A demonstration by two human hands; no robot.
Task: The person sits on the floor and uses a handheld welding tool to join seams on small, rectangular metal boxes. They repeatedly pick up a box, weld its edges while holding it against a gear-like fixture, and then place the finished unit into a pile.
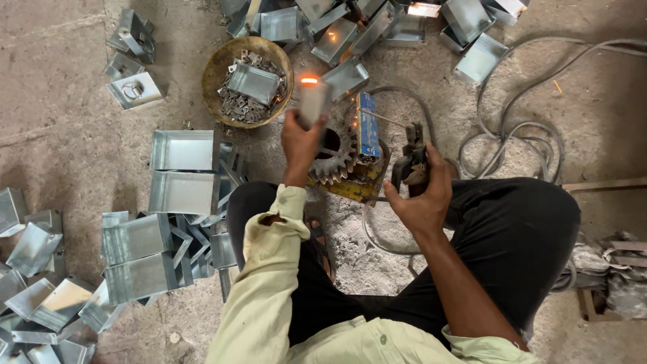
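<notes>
The left hand (300, 138) has its fingers clamped on a small grey folded sheet-metal piece (314, 101), blurred, glowing orange above them. The right hand's (423, 192) fingers grip a dark welding electrode holder (410, 160), partly hidden.

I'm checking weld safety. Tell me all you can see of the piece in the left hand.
The small metal piece is a grey, sheet-metal part, blurred, held upright in the left hand above a toothed gear. An orange glowing spot sits at its top edge. Only the fingers touch it; its finer shape cannot be told.
</notes>
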